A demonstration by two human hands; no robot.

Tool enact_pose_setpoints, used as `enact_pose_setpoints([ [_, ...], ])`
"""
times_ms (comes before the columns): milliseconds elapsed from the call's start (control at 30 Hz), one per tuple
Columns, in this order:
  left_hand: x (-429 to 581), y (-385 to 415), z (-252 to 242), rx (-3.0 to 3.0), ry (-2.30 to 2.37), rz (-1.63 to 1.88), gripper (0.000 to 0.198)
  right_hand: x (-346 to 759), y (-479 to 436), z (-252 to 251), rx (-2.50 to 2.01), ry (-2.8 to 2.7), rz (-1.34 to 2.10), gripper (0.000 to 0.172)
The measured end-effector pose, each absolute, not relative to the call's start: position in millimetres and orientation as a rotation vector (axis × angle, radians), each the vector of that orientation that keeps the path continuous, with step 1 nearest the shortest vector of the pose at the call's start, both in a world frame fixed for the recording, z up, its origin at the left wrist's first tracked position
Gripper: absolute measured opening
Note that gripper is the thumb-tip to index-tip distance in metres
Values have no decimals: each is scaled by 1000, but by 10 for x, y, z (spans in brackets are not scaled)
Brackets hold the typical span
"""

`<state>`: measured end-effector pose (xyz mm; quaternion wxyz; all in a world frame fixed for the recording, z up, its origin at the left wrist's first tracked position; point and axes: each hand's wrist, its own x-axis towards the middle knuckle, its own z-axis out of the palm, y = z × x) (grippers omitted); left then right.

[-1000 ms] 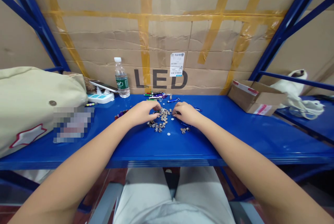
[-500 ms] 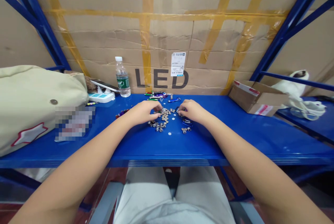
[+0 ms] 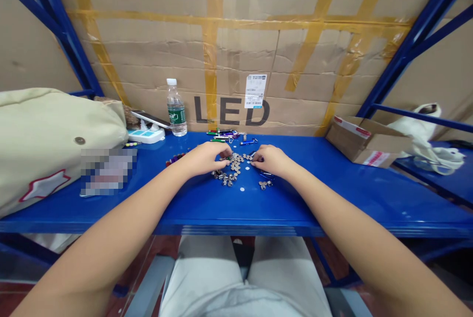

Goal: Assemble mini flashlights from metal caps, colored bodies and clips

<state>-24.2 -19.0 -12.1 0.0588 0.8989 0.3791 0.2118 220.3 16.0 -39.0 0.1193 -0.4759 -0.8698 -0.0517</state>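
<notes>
Small round metal pieces [image 3: 235, 165] lie loosely on the blue table [image 3: 221, 208] between my hands. My left hand [image 3: 211, 158] curls at their left edge, thumb and fingers bent round something small and green that I cannot make out. On the right, my right hand [image 3: 271, 160] is closed in a pinch beside the pieces, with a small dark item partly showing at its fingers. Silver caps [image 3: 227, 179] sit below my left hand, and a few more [image 3: 263, 185] below my right. Coloured metal tubes with clips [image 3: 221, 135] lie behind, and red ones [image 3: 175, 159] left of my left hand.
A beige bag [image 3: 44, 144], a power strip [image 3: 146, 134] and a water bottle [image 3: 176, 110] stand on the left. An open cardboard box [image 3: 364, 142] sits at the right. Blue frame posts and a large cardboard sheet [image 3: 148, 60] rise behind.
The view has shifted slightly. My right hand's fingers have moved a little beside the metal pieces; my left hand keeps nearly the same pose.
</notes>
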Motion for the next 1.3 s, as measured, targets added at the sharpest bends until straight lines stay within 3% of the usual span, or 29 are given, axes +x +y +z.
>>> enact_pose_setpoints([
  [433, -253, -145, -169, 2724, 1136, 610, 20, 2099, 102, -402, -1238, -2584, -318, 17],
  [767, -185, -206, -175, 2573, 1067, 669, 18, 1953, 5, -351, -698, -2225, -93, 11],
  [1300, -171, -190, -198, 2439, 1057, 756, 20, 1969, -56, -313, -529, -2342, -203, 15],
])
